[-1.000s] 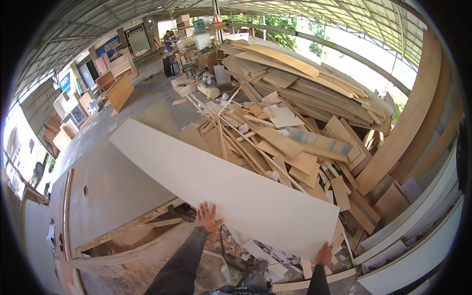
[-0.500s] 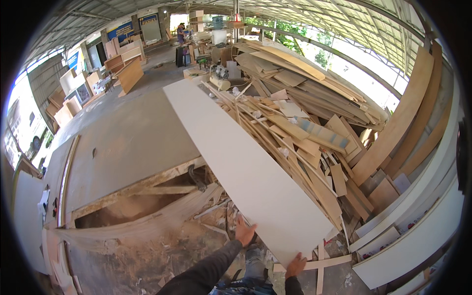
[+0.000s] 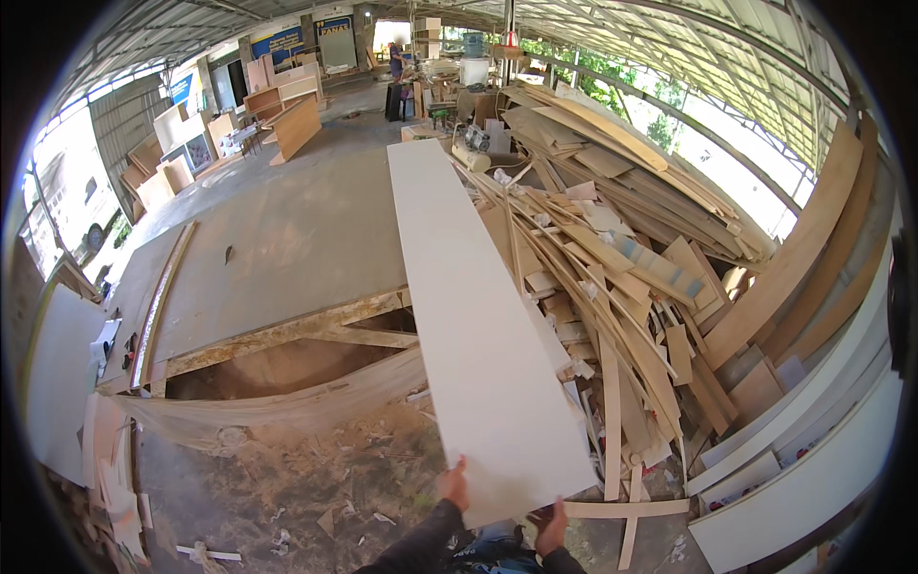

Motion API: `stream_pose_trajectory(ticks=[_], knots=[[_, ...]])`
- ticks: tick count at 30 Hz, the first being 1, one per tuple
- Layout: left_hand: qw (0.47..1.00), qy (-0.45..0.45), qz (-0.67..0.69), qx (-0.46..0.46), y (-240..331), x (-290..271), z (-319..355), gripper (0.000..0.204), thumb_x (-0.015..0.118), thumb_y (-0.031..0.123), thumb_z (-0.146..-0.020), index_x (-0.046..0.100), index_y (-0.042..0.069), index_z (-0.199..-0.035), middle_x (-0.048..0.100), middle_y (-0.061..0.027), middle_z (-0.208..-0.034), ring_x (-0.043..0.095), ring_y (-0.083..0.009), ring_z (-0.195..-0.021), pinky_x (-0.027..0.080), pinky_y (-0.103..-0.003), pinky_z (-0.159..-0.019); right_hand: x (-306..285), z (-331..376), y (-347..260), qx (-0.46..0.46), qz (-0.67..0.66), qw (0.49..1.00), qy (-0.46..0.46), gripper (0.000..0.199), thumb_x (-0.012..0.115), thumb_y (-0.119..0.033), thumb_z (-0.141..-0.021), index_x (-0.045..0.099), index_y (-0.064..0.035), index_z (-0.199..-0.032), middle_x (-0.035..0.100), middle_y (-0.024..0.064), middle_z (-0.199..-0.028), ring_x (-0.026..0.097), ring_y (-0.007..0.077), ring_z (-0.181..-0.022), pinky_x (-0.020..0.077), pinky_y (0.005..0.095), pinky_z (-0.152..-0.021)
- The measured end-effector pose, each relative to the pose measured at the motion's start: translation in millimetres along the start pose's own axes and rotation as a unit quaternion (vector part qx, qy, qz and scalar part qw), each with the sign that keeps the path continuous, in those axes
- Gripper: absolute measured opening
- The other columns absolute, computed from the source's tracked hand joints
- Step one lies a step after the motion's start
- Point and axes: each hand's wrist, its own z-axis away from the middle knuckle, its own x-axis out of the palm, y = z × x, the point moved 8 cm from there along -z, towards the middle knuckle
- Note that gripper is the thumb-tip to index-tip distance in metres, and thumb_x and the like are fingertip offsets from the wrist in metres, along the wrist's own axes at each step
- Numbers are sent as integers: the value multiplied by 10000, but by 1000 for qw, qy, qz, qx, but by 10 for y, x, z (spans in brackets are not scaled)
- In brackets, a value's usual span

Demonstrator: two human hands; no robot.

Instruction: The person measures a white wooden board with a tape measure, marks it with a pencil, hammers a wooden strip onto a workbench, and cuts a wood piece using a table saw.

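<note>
A long white board (image 3: 483, 306) stretches away from me, its far end resting over the right edge of the grey worktable (image 3: 296, 244). My left hand (image 3: 455, 486) is closed on the board's left edge close to its near end, thumb up along the side. At the near end, toward the right corner, my right hand (image 3: 550, 526) grips the edge from below; part of its fingers is hidden. The near half of the board hangs in front of my body, above the littered floor.
Wood offcuts (image 3: 612, 325) are heaped right of the board, with stacked sheets (image 3: 631, 182) behind. Long planks (image 3: 784, 258) lean at far right, above white panels (image 3: 803, 488). A metal-edged strip (image 3: 163, 301) lies on the table. Far back stands a person (image 3: 396, 62).
The board has swung so that its far end points more straight ahead and lies over the table's right edge. Both hands have shifted slightly left with it, and my view has turned left.
</note>
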Motion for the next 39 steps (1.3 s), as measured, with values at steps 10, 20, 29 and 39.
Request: stream_pose_trajectory(ticks=[10,20,29,39], knots=[[990,-19,-108,87,1241,-2594,-780,560,622,555,-939,682,14,-1070,604,-13,-856,508,-80,-744,459,-286,-650,1400,-326,221,186,239,896,-324,540,486,-422,-1029,469,-17,-1386,633,87,-1250,616,220,-1109,470,372,-968],[695,514,-444,236,1992,-4936,448,669,609,320,-934,385,-23,-1463,410,-262,-1505,547,-386,-1248,438,-427,-1028,3432,298,1693,97,410,762,-491,332,546,-234,-1027,586,75,-1143,682,124,-1090,652,204,-1003,543,354,-866],[768,575,-22,280,1416,-3757,818,462,550,52,-963,491,-33,-1413,636,-221,-1290,661,-263,-1072,488,-315,-936,3905,580,1906,272,371,715,-526,324,465,-195,-1050,505,47,-1262,638,168,-1191,671,287,-1062,590,421,-886],[757,596,134,233,1047,-3269,1131,342,658,14,-896,674,-3,-1237,728,-136,-1097,678,-169,-777,540,-299,-678,4604,738,2267,395,370,611,-577,381,483,-227,-1046,448,29,-1326,605,162,-1260,640,298,-1132,541,406,-949]])
